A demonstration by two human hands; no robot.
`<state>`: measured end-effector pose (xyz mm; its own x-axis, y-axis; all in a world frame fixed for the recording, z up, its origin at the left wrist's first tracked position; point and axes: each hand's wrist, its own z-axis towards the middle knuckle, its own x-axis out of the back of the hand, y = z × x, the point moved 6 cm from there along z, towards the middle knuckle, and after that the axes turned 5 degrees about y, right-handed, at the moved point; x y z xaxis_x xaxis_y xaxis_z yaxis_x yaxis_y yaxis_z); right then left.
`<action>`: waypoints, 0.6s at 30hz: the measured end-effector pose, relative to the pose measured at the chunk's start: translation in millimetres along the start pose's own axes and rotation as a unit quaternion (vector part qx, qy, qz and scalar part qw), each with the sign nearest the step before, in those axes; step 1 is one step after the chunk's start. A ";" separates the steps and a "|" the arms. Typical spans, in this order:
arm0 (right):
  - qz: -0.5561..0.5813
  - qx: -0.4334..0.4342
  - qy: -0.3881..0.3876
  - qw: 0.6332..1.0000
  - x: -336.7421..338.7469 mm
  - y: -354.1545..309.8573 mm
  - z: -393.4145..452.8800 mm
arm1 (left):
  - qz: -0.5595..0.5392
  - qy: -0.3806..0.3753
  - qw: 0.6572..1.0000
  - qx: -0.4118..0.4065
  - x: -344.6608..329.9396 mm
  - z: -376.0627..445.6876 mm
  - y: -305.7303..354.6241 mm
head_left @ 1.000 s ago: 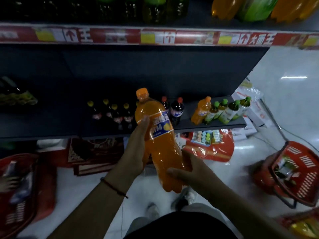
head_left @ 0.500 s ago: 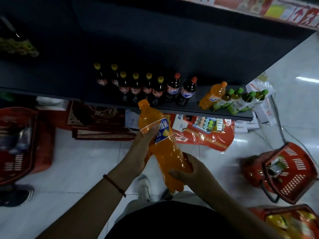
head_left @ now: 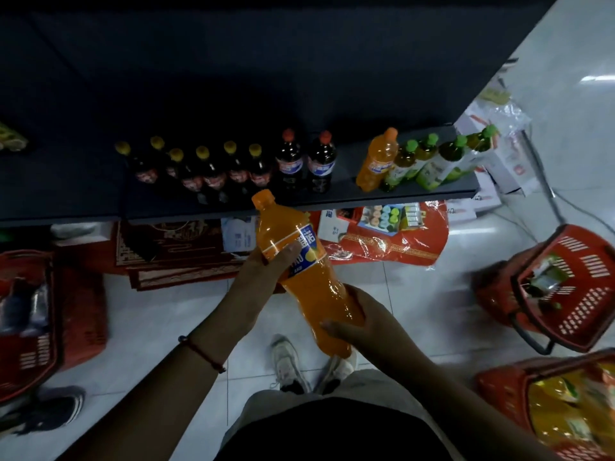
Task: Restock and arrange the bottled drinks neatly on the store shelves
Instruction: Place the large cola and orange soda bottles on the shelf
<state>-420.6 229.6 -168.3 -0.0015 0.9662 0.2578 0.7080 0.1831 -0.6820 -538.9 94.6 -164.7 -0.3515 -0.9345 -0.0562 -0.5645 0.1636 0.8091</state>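
A person is holding a large orange soda bottle (head_left: 306,277) tilted above the floor, just short of the dark shelf (head_left: 416,194) beyond the hands. The left hand (head_left: 266,271) is gripping the labelled shoulder; the right hand (head_left: 362,317) is wrapping the lower body. Full and smooth-skinned, the bottle is likely handling heavy and slippery, so grasping waist and base seems wisest.
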 end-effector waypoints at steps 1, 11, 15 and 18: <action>-0.002 0.003 0.005 1.000 11.7 4.7 2.7 | 0.009 0.003 1.000 0.005 -10.8 4.1 1.7; -0.027 0.073 0.051 0.996 109.2 45.5 83.3 | 0.049 0.008 0.999 -0.012 -102.7 94.3 -2.2; -0.037 0.078 0.094 0.992 126.6 58.2 149.7 | 0.071 -0.009 0.995 -0.067 -117.4 152.3 0.2; -0.010 0.115 0.120 0.986 128.2 62.4 209.9 | 0.090 -0.019 0.986 -0.137 -117.9 209.7 3.5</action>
<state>-524.9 403.0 -321.4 0.1733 0.8961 0.4086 0.5309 0.2645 -0.8051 -656.1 271.7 -277.9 -0.4582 -0.8847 0.0860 -0.2685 0.2300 0.9354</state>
